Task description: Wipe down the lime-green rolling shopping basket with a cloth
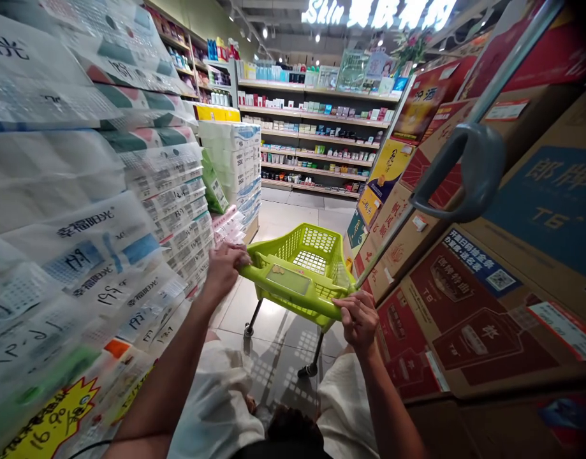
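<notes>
A lime-green plastic shopping cart (280, 245) with a perforated basket stands in front of me on thin legs with casters. My left hand (223, 271) is closed on the left end of its handle (261, 279). At the right end of that handle, the fingers of my right hand (358, 317) are closed over the bar. The part of the basket floor that I can see is bare. A slim metal pole (393, 233) slants from near my right hand to the upper right and carries a grey loop-shaped grip (488, 166); its lower end is partly hidden.
Tall stacks of wrapped tissue packs (163, 172) line the left side. On the right, cardboard liquor cartons (455, 299) are piled close to the cart. Ahead, a tiled floor (293, 203) leads to shelves of cosmetics (316, 137). White paper packs (230, 156) stand ahead on the left.
</notes>
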Demonstrator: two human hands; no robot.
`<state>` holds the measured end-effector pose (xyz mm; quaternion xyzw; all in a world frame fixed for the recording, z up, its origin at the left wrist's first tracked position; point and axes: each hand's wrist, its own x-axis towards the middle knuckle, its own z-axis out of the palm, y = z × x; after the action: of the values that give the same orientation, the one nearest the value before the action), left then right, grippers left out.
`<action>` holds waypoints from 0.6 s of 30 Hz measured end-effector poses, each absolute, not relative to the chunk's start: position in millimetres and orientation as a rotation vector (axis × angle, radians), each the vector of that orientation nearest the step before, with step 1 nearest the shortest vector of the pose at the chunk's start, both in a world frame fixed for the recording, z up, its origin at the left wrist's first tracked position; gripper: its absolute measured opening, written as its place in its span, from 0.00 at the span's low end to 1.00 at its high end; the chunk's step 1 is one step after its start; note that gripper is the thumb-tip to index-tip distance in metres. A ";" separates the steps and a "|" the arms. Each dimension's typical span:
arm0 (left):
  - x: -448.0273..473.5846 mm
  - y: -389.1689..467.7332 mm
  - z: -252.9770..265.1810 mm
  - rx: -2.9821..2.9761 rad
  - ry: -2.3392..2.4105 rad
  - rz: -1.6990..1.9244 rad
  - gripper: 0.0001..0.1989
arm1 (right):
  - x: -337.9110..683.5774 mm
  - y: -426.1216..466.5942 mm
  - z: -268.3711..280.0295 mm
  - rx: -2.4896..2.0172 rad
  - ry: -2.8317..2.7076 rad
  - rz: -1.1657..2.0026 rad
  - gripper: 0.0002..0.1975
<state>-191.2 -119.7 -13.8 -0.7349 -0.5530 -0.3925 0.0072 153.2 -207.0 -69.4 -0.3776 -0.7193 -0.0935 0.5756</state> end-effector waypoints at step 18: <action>-127.4 -160.5 -78.3 -1.809 -1.661 -2.063 0.23 | 128.9 -196.0 -71.6 -1.274 -1.653 -0.392 0.17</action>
<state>-127.4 -160.5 -78.3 -0.5636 -0.5176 -0.6429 -0.0330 128.9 -196.0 -71.6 -0.5238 -0.6797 -0.1613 0.4875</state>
